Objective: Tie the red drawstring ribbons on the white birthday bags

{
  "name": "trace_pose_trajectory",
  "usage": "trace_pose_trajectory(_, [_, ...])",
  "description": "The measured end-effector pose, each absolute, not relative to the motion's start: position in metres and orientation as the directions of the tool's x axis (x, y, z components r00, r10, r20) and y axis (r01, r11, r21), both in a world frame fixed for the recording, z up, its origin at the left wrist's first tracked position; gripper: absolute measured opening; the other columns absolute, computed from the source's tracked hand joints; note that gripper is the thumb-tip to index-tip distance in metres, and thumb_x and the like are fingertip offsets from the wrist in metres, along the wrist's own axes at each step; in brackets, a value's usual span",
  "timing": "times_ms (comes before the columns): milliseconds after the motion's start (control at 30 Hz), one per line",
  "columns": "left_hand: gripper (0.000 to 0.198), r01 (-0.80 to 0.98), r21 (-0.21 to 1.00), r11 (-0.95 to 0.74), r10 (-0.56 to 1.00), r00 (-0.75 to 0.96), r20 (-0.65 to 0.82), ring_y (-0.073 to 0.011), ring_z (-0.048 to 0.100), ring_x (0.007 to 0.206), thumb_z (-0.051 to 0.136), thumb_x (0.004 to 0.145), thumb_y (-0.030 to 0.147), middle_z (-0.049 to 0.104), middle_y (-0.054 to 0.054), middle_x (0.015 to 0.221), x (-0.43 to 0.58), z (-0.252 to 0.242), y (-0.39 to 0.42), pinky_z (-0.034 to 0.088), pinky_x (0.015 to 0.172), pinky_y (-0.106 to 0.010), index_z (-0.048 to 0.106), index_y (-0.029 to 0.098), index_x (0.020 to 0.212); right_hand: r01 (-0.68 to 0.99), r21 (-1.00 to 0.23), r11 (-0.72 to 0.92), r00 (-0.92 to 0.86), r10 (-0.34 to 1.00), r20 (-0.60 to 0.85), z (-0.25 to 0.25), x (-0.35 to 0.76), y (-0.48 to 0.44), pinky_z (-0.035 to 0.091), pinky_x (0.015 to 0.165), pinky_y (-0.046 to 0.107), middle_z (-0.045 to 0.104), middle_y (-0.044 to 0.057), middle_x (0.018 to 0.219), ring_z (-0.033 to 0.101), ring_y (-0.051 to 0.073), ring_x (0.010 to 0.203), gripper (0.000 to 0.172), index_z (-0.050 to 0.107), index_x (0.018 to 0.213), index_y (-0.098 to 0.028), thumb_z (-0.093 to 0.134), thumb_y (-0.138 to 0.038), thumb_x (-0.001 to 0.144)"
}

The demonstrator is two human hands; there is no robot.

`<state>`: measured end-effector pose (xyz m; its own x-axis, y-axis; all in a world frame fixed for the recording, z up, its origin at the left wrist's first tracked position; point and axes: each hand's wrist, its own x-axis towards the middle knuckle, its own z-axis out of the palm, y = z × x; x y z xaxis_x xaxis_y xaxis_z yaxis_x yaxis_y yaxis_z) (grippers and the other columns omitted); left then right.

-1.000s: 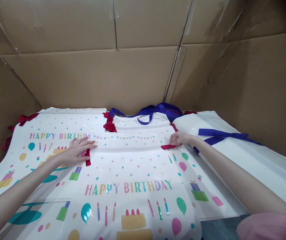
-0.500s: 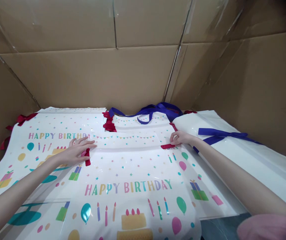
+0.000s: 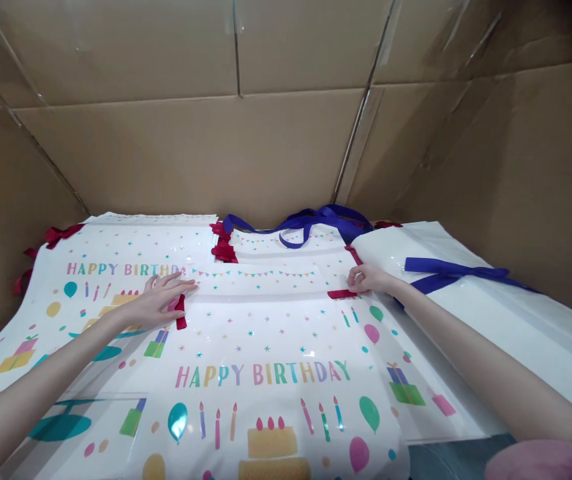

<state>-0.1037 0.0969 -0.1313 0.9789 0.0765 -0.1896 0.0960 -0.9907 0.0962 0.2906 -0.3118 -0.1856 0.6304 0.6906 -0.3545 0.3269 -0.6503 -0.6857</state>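
A white sheet printed "HAPPY BIRTHDAY" [image 3: 266, 333] lies in the middle, with cake, candles and balloons on it. At its upper left corner rests my left hand [image 3: 163, 303], fingers spread, beside a short red ribbon [image 3: 181, 313]; part of this ribbon is hidden under the hand. On the upper right edge, my right hand [image 3: 366, 278] has its fingers pinched together at another red ribbon [image 3: 342, 294].
Similar printed sheets [image 3: 131, 250] with red bows [image 3: 63, 235] lie at the left. A loose blue ribbon [image 3: 316, 219] lies behind. White folded sheets tied with a blue ribbon [image 3: 456, 270] are at the right. Cardboard walls [image 3: 191, 153] rise behind.
The whole view has shifted slightly, so everything appears a little further right. Both hands stay at the same corners of the sheet.
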Motion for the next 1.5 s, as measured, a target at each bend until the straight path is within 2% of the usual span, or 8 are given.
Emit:
trace_pose_trajectory(300, [0.058,0.091,0.096,-0.991,0.075,0.984,-0.161,-0.0349,0.009,0.14,0.042,0.087,0.052,0.034,-0.005,0.148,-0.104,-0.133,0.097,0.004,0.105,-0.064,0.031,0.034,0.141,0.367,-0.658,-0.658,0.628,0.697,-0.347,-0.183,0.29,-0.313,0.043,0.049,0.025,0.061,0.002,0.054,0.053,0.014,0.049,0.033,0.057,0.063,-0.018,0.075,-0.041,0.048])
trace_pose_trajectory(667, [0.056,0.065,0.081,-0.995,0.055,0.991,-0.122,-0.0354,0.013,0.139,0.042,0.087,0.051,0.037,-0.006,0.146,-0.106,-0.132,0.095,0.005,0.105,-0.063,0.035,0.033,0.139,0.366,-0.642,-0.673,0.652,0.678,-0.339,-0.189,0.292,-0.313,0.042,0.05,0.024,0.061,0.001,0.051,0.054,0.013,0.049,0.029,0.055,0.061,-0.018,0.075,-0.036,0.049])
trace_pose_trajectory(900, [0.041,0.101,0.062,-0.993,0.103,0.994,0.03,-0.0329,0.029,0.132,0.047,0.086,0.042,0.051,-0.004,0.133,-0.115,-0.132,0.081,0.008,0.104,-0.064,0.048,0.032,0.125,0.341,-0.655,-0.675,0.662,0.667,-0.342,-0.191,0.291,-0.316,0.042,0.049,0.024,0.063,0.002,0.053,0.053,0.012,0.048,0.034,0.055,0.063,-0.019,0.076,-0.041,0.048])
trace_pose_trajectory(1033, [0.03,0.097,0.009,-0.995,0.098,0.983,0.156,-0.0301,0.039,0.126,0.047,0.087,0.041,0.061,-0.004,0.12,-0.122,-0.14,0.077,0.004,0.105,-0.063,0.054,0.031,0.114,0.316,-0.686,-0.655,0.653,0.675,-0.344,-0.194,0.293,-0.318,0.043,0.049,0.024,0.063,0.002,0.053,0.054,0.012,0.048,0.037,0.055,0.063,-0.018,0.076,-0.044,0.047])
trace_pose_trajectory(1167, [0.03,0.082,-0.062,-0.995,0.066,0.972,0.226,-0.0287,0.045,0.122,0.047,0.088,0.042,0.066,-0.004,0.112,-0.124,-0.144,0.074,-0.002,0.105,-0.063,0.056,0.029,0.113,0.307,-0.701,-0.643,0.65,0.68,-0.34,-0.194,0.293,-0.319,0.043,0.048,0.023,0.062,0.002,0.052,0.053,0.012,0.047,0.037,0.055,0.063,-0.018,0.077,-0.042,0.046])
trace_pose_trajectory(1333, [0.028,0.062,-0.138,-0.989,0.028,0.971,0.238,-0.0297,0.047,0.121,0.046,0.088,0.037,0.069,-0.002,0.106,-0.124,-0.142,0.071,-0.011,0.105,-0.063,0.06,0.031,0.111,0.286,-0.693,-0.662,0.658,0.661,-0.361,-0.191,0.289,-0.317,0.044,0.048,0.023,0.062,0.001,0.051,0.054,0.012,0.047,0.036,0.055,0.063,-0.018,0.077,-0.04,0.046])
trace_pose_trajectory(1500, [0.029,0.061,-0.116,-0.991,0.037,0.978,0.204,-0.0284,0.049,0.119,0.044,0.088,0.036,0.071,-0.001,0.101,-0.125,-0.144,0.072,-0.012,0.106,-0.062,0.061,0.033,0.112,0.321,-0.674,-0.665,0.669,0.663,-0.336,-0.19,0.288,-0.319,0.045,0.051,0.024,0.062,0.001,0.053,0.056,0.013,0.05,0.031,0.055,0.063,-0.018,0.075,-0.038,0.049])
